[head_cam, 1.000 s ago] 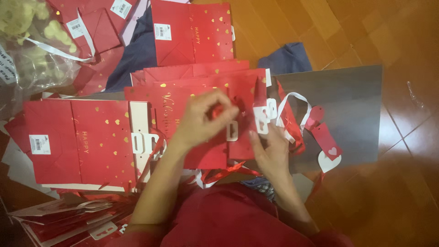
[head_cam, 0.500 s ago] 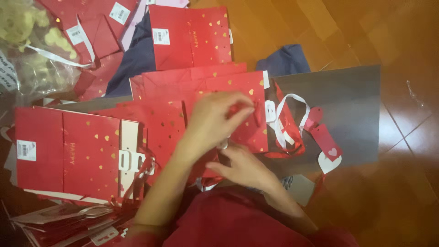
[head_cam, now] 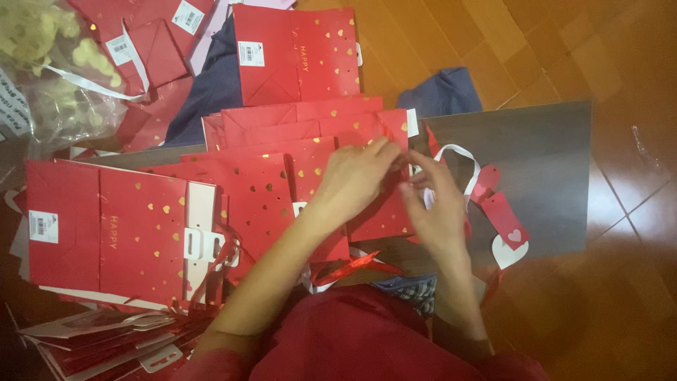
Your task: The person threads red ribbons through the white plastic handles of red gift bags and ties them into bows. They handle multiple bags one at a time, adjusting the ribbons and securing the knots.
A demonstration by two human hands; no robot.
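Note:
My left hand [head_cam: 358, 176] rests on a flat red gift bag with gold hearts [head_cam: 374, 212] and pinches its right edge. My right hand [head_cam: 436, 204] meets it there, fingers closed on the same edge near the white ribbon handle [head_cam: 462, 156]. A red tag with a heart [head_cam: 504, 220] and a white heart tag [head_cam: 506, 252] lie just right of my hands on a dark grey board [head_cam: 536, 176].
Several flat red bags overlap at the left [head_cam: 134, 233] and behind [head_cam: 296, 53]. A clear plastic bag of pale yellow items [head_cam: 53, 77] sits top left. Blue cloth [head_cam: 441, 92] lies on the wooden floor [head_cam: 620, 85]. Red ribbon [head_cam: 352, 267] curls near my lap.
The view shifted left to right. My right hand rose from below the bag to its right edge, joining my left hand, which slid rightward along the bag.

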